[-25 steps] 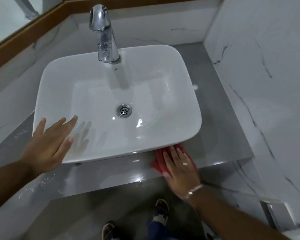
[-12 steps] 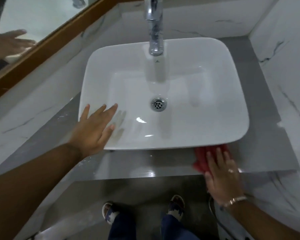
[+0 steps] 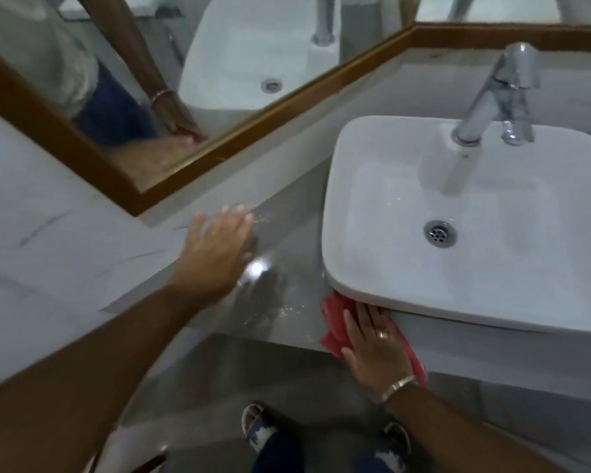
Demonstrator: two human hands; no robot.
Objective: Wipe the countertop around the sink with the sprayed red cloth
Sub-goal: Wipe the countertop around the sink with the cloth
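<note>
The red cloth (image 3: 335, 322) lies flat on the grey countertop (image 3: 287, 268) at the front left corner of the white sink (image 3: 475, 216). My right hand (image 3: 376, 346) presses flat on the cloth, fingers pointing toward the sink's rim, and covers most of it. My left hand (image 3: 215, 247) is spread, fingers apart, over the wet counter left of the sink, holding nothing. Water droplets and a light glare show on the counter between the two hands.
A chrome tap (image 3: 495, 97) stands at the back of the sink. A wood-framed mirror (image 3: 219, 63) runs along the wall behind the counter on the left. White marble wall (image 3: 41, 227) borders the counter's left end. My feet (image 3: 256, 421) show below the counter's front edge.
My right hand has slid the red cloth leftward along the counter's front, from the sink's front right corner to its front left corner. My left hand left the sink rim for the counter on the left.
</note>
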